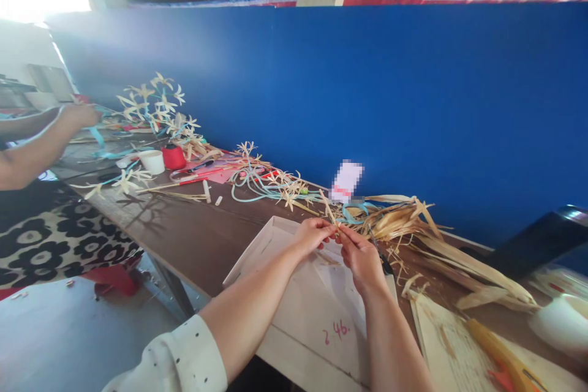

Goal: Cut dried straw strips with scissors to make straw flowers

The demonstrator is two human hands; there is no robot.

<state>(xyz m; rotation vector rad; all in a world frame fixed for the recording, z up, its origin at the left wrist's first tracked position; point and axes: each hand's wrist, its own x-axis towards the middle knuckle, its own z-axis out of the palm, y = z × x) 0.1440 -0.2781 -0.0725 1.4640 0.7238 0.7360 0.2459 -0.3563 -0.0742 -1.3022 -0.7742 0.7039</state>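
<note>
Both my hands meet above a pale cardboard box lid (294,321) marked with red handwriting. My left hand (313,236) pinches the lower end of a thin husk strip (327,205), its fingertips pressed together. Against it, my right hand (364,257) closes its thumb and fingers on the same end. The strip points up and away from my fingers; its gripped end is mostly hidden. Just beyond my right hand lies a bundle of dried husks (399,217). Husk flowers (289,190) with pale blue stems rest past my left hand.
A blue partition (413,98) runs behind the table. Along it are a white cup (152,162), a red container (173,157) and a cluster of husk flowers (158,104). Papers (452,337) and a yellow-handled tool (503,355) lie at right. Another person's hand (79,115) works at far left.
</note>
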